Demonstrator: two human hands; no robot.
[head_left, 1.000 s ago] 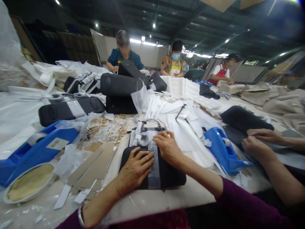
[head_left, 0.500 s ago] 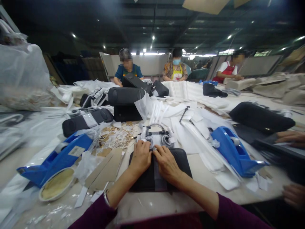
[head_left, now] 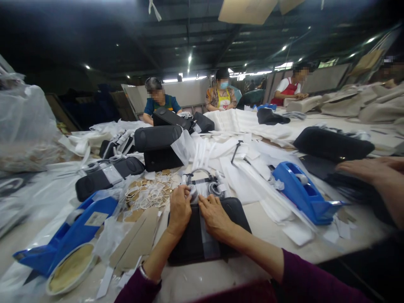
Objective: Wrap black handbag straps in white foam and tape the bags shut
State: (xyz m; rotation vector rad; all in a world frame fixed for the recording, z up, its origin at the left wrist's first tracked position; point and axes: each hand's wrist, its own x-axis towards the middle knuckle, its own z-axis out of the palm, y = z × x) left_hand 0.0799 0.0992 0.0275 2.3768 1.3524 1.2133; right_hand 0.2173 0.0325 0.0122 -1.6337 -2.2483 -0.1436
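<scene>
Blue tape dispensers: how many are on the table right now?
2. One dispenser sits left of the left hand; the other is right of the right hand. Clutter may hide more.

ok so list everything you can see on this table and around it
black case: 1, black, under both hands, front centre
clear tape strip: 1, across the case
tape dispensers: 2, blue, one right, one front left
other black cases: several, black, mid table and right
string tags: pile, white and brown, left of centre
white wrapping sheets: heap, white, centre right
co-workers: three seated at the far side
co-worker's hand: at right
left hand: flat on case
right hand: flat on case
</scene>
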